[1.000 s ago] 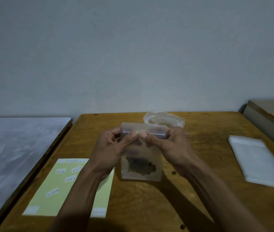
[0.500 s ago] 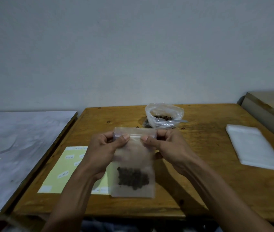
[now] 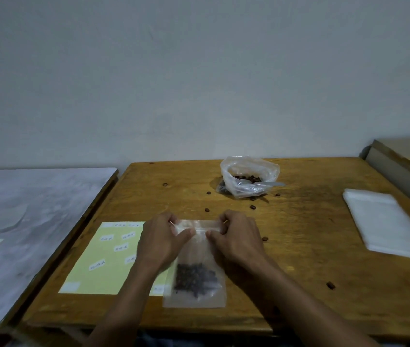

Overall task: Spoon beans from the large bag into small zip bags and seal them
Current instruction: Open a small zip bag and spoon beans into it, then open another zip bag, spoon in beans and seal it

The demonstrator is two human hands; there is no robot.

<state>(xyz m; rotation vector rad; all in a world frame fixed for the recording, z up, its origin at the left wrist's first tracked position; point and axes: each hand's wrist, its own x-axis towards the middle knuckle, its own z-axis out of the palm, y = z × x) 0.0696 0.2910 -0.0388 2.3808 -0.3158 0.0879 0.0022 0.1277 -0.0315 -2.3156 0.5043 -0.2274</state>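
Left hand [image 3: 162, 242] and right hand [image 3: 236, 240] both pinch the small zip bag [image 3: 196, 279] at its top strip.

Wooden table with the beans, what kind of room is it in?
Probably a plain home workroom for packing by hand: a bare wall, a worn wooden table, an open bag of beans and a stack of empty bags.

**What I counted on the table**

I had two hands, left [image 3: 160, 242] and right [image 3: 239, 240], on one small zip bag [image 3: 195, 279]. There was one large bag [image 3: 249, 176] with one spoon [image 3: 261, 182]. Six loose beans [image 3: 252, 207] lay scattered. I saw one label sheet [image 3: 103, 261] and one stack of bags [image 3: 387, 221].
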